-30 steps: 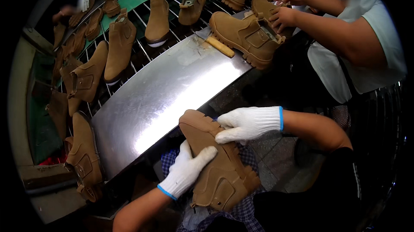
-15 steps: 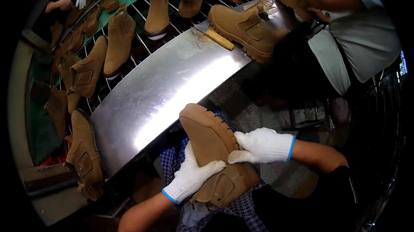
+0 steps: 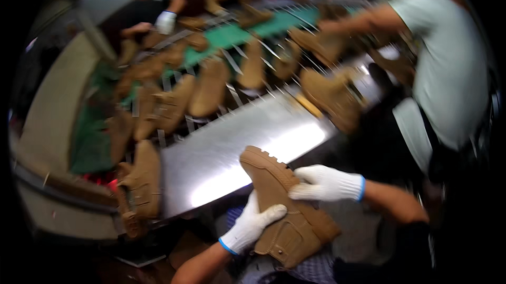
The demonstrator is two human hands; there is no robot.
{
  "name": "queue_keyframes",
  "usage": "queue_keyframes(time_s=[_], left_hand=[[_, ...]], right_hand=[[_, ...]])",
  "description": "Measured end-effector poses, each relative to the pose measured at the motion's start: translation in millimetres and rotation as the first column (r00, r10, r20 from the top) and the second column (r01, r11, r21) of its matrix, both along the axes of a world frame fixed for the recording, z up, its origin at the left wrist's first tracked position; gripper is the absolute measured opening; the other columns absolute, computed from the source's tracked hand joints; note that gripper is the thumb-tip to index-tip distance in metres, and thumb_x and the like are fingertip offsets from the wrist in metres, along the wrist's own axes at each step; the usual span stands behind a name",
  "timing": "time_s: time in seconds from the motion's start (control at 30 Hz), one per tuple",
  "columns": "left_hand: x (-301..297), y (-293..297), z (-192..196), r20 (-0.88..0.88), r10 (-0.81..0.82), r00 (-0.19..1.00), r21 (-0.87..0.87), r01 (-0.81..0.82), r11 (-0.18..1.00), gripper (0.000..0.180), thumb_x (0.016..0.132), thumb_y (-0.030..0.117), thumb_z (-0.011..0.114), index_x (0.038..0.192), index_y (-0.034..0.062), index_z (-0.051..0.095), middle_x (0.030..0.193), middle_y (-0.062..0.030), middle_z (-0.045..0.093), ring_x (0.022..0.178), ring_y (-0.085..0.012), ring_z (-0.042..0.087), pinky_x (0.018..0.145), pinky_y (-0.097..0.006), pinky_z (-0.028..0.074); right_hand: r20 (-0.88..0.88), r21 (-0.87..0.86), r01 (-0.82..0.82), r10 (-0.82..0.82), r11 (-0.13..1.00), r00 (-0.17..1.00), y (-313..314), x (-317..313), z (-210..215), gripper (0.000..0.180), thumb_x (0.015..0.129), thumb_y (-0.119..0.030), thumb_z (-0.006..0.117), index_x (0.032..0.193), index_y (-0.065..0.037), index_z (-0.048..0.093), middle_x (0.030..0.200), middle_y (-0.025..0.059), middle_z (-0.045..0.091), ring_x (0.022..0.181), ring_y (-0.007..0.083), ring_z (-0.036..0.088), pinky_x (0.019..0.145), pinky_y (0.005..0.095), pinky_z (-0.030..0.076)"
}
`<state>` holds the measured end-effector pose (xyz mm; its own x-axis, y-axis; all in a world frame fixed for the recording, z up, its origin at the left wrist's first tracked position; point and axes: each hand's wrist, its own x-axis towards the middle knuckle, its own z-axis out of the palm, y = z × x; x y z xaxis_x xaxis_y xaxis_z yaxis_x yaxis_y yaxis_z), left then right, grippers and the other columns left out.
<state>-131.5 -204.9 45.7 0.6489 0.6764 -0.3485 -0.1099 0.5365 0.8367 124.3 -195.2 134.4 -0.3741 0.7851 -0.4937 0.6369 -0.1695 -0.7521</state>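
Note:
A tan suede ankle boot (image 3: 270, 186) with a chunky lugged sole is held over my lap, its toe pointing up toward the metal bench. My left hand (image 3: 252, 226), in a white knit glove with a blue cuff, grips the upper near the ankle, the thumb lying across it. On the sole side, my right hand (image 3: 328, 183), gloved the same way, is closed on the edge of the sole near the arch. The fingertips under the boot are hidden. A pull strap or pocket detail with a stud shows on the shaft.
The shiny metal bench (image 3: 211, 157) lies ahead, bearing a yellow-handled tool (image 3: 308, 106) and another boot (image 3: 332, 97). Beyond it, several boots stand on a wire rack (image 3: 232, 62) with a green strip (image 3: 226, 36). A co-worker in a pale shirt (image 3: 453, 68) works at the right.
The view has tilted up and blurred, bringing more of the rack and co-workers into sight. Both hands keep hold of the boot, which has turned slightly. The co-worker's arm at right reaches toward the rack.

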Motion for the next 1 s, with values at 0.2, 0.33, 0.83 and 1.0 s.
queue_keyframes(time_s=[0.2, 0.33, 0.83, 1.0], left_hand=[[-7.4, 97.1, 17.3, 0.188, 0.374, 0.908, 0.174, -0.406, 0.897, 0.070, 0.110, 0.037, 0.065, 0.162, -0.0020, 0.040, 0.151, -0.0161, 0.059, 0.138, -0.0228, 0.057, 0.119, -0.039, 0.046], [-46.6, 107.2, -18.7, -0.526, 0.082, 0.847, 0.130, -0.015, 0.991, 0.085, 0.107, 0.069, 0.051, 0.144, -0.0072, 0.058, 0.116, -0.0195, 0.076, 0.085, -0.0227, 0.076, 0.077, -0.035, 0.064], [-93.9, 118.3, -1.4, -0.537, 0.560, 0.631, 0.843, 0.419, 0.337, 0.096, 0.070, 0.041, 0.095, 0.153, 0.0121, 0.055, 0.152, -0.0186, 0.056, 0.137, -0.0404, 0.056, 0.117, -0.047, 0.047], [-83.2, 123.4, 13.1, -0.684, 0.544, 0.485, 0.729, 0.469, 0.499, 0.099, 0.076, 0.053, 0.090, 0.159, 0.0181, 0.049, 0.145, -0.0136, 0.061, 0.130, -0.0386, 0.062, 0.107, -0.047, 0.053]], right_hand=[[0.349, 0.736, 0.029, -0.416, 0.676, 0.839, 99.2, 78.2, -75.9, 0.031, 0.097, -0.031, 0.073, 0.118, -0.008, 0.068, 0.113, 0.0214, 0.071, 0.106, 0.0428, 0.070, 0.094, 0.0508, 0.057], [0.497, 0.740, 0.039, -0.585, 0.672, 0.641, 124.2, 125.6, -160.8, 0.040, 0.091, -0.018, 0.070, 0.130, -0.014, 0.062, 0.128, 0.0216, 0.062, 0.114, 0.0446, 0.065, 0.101, 0.0538, 0.054], [-0.283, 0.562, 0.415, -0.305, 0.715, 0.909, 78.9, 10.0, -75.0, 0.034, 0.103, -0.023, 0.063, 0.132, -0.006, 0.066, 0.081, 0.0050, 0.065, 0.066, 0.0176, 0.062, 0.062, 0.0337, 0.054], [0.235, 0.657, -0.045, -0.148, 0.752, 0.961, 40.8, -75.4, -45.2, 0.041, 0.100, -0.045, 0.072, 0.116, -0.008, 0.070, 0.089, 0.0181, 0.077, 0.080, 0.0380, 0.077, 0.071, 0.0470, 0.060]])
